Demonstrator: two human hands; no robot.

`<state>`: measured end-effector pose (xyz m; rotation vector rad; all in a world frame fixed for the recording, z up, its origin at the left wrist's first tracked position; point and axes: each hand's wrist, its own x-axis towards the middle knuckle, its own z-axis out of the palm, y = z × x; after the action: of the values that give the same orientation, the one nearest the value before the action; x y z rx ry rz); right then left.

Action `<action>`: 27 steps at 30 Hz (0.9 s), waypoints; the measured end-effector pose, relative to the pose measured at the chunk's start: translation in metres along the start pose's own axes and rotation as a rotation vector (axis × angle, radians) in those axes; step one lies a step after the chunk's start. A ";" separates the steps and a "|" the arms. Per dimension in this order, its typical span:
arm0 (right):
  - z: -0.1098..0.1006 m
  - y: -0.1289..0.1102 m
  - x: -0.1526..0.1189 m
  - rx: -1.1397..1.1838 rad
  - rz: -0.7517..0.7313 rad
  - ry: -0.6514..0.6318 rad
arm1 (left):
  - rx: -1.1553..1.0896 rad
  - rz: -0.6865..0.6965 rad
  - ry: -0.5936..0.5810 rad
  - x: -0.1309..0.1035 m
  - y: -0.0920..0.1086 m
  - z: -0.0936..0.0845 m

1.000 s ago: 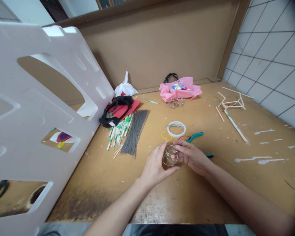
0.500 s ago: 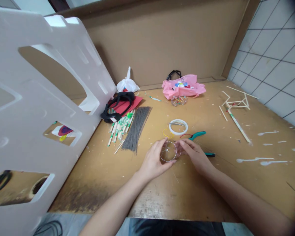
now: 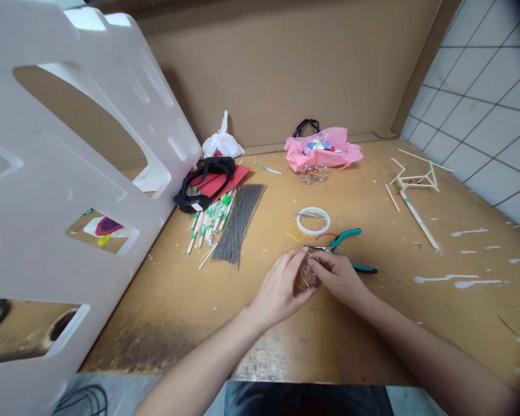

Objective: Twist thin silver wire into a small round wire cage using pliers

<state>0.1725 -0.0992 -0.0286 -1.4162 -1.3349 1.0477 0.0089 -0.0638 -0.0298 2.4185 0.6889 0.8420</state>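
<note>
Between my two hands, low over the wooden table, is a small round wire frame (image 3: 307, 275). My left hand (image 3: 281, 284) curves round its left side, thumb below and fingers above. The fingertips of my right hand (image 3: 335, 276) pinch its upper right edge. Just beyond them lie pliers with teal handles (image 3: 348, 236), their jaws partly behind my fingers. A white ring (image 3: 313, 221) with thin metal pieces across it sits further back, beside a yellow wire (image 3: 293, 233) and a red wire (image 3: 326, 235).
Left of my hands lie a bundle of grey wires (image 3: 239, 225), wrapped chopsticks (image 3: 210, 222) and a black strap (image 3: 205, 182). A white plastic panel (image 3: 125, 144) stands far left. A pink bag (image 3: 323, 151) is at the back, a stick frame (image 3: 418, 180) at the right.
The wire frame has turned and now shows narrower between my hands. My left hand has moved slightly right, and the pliers' jaws show more. The view has shifted a little.
</note>
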 end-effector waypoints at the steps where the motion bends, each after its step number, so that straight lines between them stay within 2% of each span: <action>1: -0.001 0.001 0.000 -0.022 -0.003 0.013 | -0.042 -0.024 0.008 0.000 0.000 0.000; 5: -0.003 0.007 0.000 -0.067 -0.028 0.107 | -0.302 -0.199 0.093 0.002 -0.003 0.000; 7: -0.002 0.008 0.000 -0.103 -0.055 0.098 | -0.465 -0.307 0.135 0.004 -0.005 0.000; 9: -0.001 0.008 -0.001 -0.142 -0.084 0.055 | -0.594 -0.404 0.125 0.005 -0.007 0.000; 12: 0.001 0.006 -0.002 -0.146 -0.113 0.026 | -0.668 -0.489 0.055 0.006 -0.008 0.001; 16: 0.001 0.003 -0.003 -0.162 -0.146 0.011 | -0.628 -0.491 0.018 0.006 -0.006 0.000; 21: 0.001 0.003 -0.003 -0.302 -0.130 0.070 | -0.464 -0.422 0.027 0.005 -0.007 0.000; 23: 0.002 0.005 -0.003 -0.238 -0.103 0.045 | -0.401 -0.404 0.042 0.005 -0.008 0.000; 27: 0.004 0.003 -0.001 0.069 0.029 -0.065 | -0.360 -0.362 0.046 0.003 -0.010 0.001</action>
<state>0.1692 -0.0995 -0.0322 -1.3642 -1.3155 1.1570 0.0086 -0.0548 -0.0344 1.8885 0.8758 0.7929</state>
